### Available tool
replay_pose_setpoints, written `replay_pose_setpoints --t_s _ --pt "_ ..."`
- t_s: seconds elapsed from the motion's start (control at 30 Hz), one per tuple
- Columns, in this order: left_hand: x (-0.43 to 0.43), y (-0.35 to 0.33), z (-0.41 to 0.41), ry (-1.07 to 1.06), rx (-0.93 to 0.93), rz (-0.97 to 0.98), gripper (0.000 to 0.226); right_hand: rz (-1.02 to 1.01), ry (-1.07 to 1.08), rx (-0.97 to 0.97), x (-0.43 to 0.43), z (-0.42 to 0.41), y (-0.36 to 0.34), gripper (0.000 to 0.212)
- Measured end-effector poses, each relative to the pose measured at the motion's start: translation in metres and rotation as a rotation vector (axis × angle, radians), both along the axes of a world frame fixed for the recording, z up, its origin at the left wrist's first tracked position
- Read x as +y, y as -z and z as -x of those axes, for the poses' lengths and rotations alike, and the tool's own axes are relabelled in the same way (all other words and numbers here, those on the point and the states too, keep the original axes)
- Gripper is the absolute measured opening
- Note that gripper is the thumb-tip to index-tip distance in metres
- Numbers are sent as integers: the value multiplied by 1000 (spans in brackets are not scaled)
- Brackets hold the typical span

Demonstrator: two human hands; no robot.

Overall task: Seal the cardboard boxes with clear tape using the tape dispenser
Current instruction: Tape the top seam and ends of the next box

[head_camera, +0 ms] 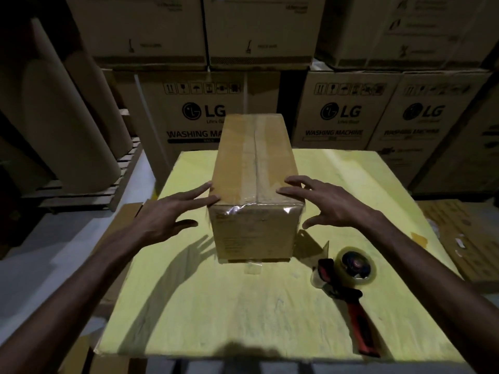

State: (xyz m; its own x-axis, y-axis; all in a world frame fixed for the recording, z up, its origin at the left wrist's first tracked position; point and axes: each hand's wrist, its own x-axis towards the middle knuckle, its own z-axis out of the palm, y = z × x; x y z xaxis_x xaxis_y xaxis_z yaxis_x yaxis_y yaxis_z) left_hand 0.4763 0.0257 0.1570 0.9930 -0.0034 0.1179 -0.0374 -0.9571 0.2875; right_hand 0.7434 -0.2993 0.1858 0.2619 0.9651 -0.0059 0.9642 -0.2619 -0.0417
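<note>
The cardboard box (255, 168) stands in the middle of the counter (243, 306), long axis running near to far. A strip of clear tape (252, 147) covers the top centre seam and folds down over the near face. A loose tape tail (253, 267) lies on the counter at the foot of that face. Judgement: the top seam of this box is sealed; pressing down the tail and any further boxes are left to do.

The left grip (167, 214) is spread open, fingertips touching the near left top edge of the box. The right grip (326, 203) is also spread open, fingertips resting on the near right of the top, thumb apart from the side wall. Neither grip holds anything.

The tape dispenser (348, 282) lies flat on the counter, near and right of the box, apart from both grips, red handle pointing near.

Stacked washing machine cartons (337, 112) stand beyond the far edge.
</note>
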Motion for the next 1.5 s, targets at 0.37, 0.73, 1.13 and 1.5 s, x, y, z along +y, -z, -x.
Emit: replay_pose_setpoints --t_s 0.37,0.73,1.13,1.5 --pt "10 16 -39 164 0 55 86 59 -30 39 16 0 21 116" --pt "-10 44 -43 155 -435 -61 61 -98 4 -68 21 1 33 95" --pt "-23 44 -68 327 -400 -497 50 -354 -439 -454 36 -5 57 63" --pt "-31 57 -50 388 -382 -553 57 -309 -538 -500 23 3 69 55"
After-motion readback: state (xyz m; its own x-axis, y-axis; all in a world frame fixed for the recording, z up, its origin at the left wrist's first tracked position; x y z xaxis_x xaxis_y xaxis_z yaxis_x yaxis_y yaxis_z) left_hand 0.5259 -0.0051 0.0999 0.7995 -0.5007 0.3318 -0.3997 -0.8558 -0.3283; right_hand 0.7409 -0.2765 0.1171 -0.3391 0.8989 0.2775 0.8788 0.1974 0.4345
